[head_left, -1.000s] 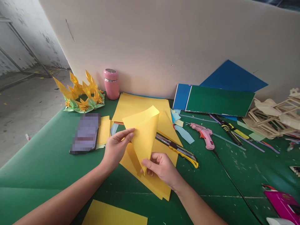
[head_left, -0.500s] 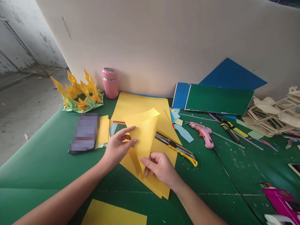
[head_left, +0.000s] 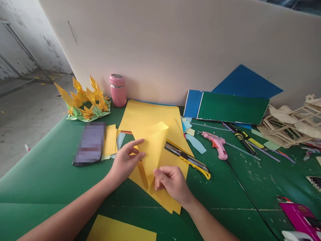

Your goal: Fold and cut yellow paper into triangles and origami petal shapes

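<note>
the tapered yellow sheet (head_left: pixel 153 144) is between the left grip (head_left: pixel 125 161) and the right grip (head_left: pixel 172 182), narrow end down. the left is parted, fingertips (head_left: pixel 140 141) over the sheet's left side; the right is narrow, beside the lower end, whether pinching it i cannot tell.

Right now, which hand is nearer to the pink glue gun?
The right hand. It is left of the glue gun and closer to the viewer; the left hand is farther left, beside the folded yellow paper.
</note>
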Action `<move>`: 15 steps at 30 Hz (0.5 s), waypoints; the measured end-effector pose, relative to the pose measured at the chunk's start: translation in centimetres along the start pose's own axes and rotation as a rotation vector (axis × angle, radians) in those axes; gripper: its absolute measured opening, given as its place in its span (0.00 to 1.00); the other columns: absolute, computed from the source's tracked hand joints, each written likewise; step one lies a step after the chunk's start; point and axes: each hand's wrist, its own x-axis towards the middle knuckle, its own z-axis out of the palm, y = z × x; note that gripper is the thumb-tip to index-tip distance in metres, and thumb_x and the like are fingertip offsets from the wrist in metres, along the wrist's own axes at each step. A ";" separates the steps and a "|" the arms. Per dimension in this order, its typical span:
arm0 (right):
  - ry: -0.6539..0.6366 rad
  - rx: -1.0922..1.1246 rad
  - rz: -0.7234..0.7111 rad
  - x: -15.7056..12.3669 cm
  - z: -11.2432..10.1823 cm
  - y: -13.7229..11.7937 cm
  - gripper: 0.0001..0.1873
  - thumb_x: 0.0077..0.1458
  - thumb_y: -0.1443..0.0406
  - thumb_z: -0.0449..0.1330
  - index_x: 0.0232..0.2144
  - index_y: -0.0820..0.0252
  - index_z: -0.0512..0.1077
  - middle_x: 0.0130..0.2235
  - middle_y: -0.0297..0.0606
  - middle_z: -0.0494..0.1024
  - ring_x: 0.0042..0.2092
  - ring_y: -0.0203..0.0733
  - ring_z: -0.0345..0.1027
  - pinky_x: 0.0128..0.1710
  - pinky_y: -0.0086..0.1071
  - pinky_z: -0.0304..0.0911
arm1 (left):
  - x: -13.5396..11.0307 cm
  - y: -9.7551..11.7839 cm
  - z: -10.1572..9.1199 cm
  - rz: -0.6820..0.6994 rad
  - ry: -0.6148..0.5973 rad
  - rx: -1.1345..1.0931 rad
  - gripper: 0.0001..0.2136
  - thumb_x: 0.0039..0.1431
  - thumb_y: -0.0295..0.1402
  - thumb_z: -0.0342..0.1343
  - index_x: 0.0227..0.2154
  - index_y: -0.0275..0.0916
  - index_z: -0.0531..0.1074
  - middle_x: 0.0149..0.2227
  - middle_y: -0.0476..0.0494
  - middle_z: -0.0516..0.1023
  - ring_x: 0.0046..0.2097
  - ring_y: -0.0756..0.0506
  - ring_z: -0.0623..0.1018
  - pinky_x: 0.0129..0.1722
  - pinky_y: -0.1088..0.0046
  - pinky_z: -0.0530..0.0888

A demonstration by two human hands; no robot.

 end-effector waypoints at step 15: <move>-0.071 -0.985 -0.528 1.0 -1.8 1.5 0.19 0.64 0.63 0.48 0.55 0.57 0.67 0.59 0.40 0.67 0.62 0.49 0.55 0.59 0.51 0.56 | -0.3 -1.1 -0.5 0.134 -0.084 0.303 0.16 0.46 0.39 0.59 0.39 0.40 0.71 0.49 0.39 0.69 0.25 0.51 0.75 0.26 0.66 0.79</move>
